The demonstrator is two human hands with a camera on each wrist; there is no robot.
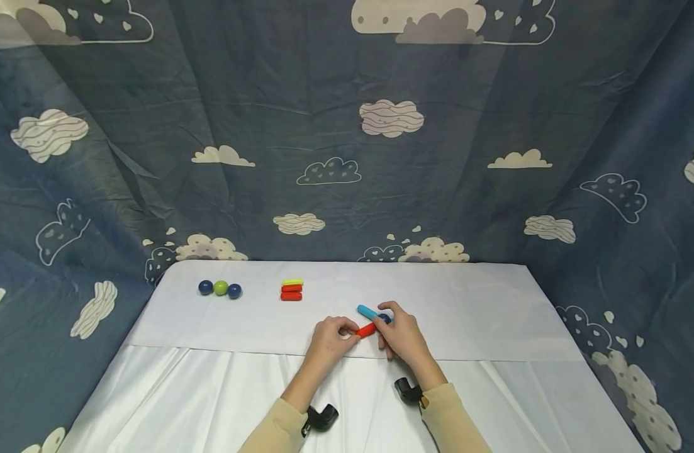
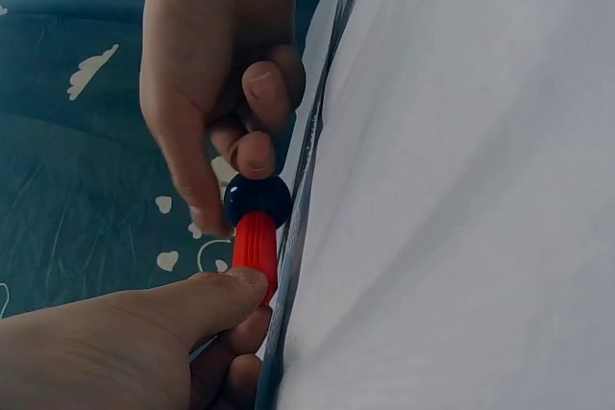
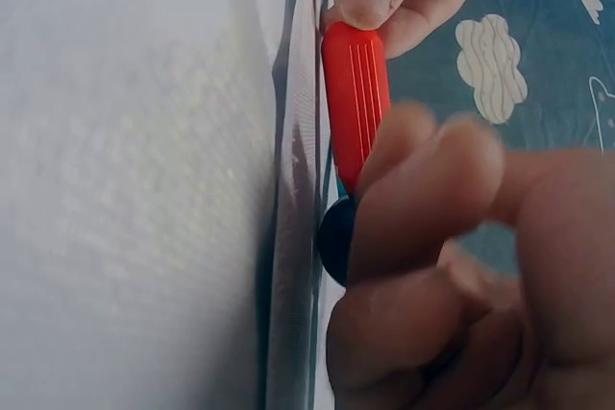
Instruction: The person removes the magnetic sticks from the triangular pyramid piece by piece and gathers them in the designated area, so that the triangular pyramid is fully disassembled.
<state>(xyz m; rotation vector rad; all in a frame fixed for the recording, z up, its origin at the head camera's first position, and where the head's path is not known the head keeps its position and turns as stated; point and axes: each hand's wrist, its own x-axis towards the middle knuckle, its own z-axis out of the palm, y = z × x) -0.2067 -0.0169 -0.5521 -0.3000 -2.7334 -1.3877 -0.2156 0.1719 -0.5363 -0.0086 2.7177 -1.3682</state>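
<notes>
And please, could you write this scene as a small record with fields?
left hand: pinches red ribbed rod
right hand: holds glossy dark-blue ball
contact: red rod's end meets ball
near hands: light-blue rod, one end hidden
left row: glossy green ball between two dark-blue balls
right of row: yellow rod, two red rods
surface: white cloth

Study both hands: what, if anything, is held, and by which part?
The left hand pinches the red rod by its end away from the dark blue ball. The right hand is at that ball; whether it grips it cannot be told.
</notes>
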